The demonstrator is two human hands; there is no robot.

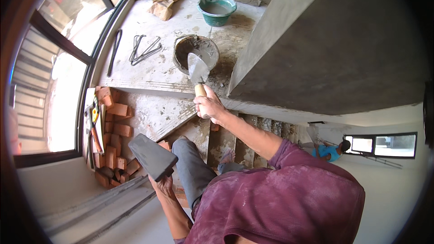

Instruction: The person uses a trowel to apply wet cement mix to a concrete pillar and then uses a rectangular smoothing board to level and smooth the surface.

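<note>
Above, right hand (210, 106) grips the trowel (197, 70) by its wooden handle over the bucket (195, 54); left hand (162, 185) clasps the float (151, 156). Both tools look stiff; wet mortar likely adds weight.

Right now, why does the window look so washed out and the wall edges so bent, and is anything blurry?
In the head view, daylight blows out the window at the left, hiding what lies beyond; the fisheye lens bends the window frame and the concrete wall toward the rim, with dark corners. The right hand with its trowel over the bucket looks fairly sharp; the left hand lies in shade under a grey board.
</note>
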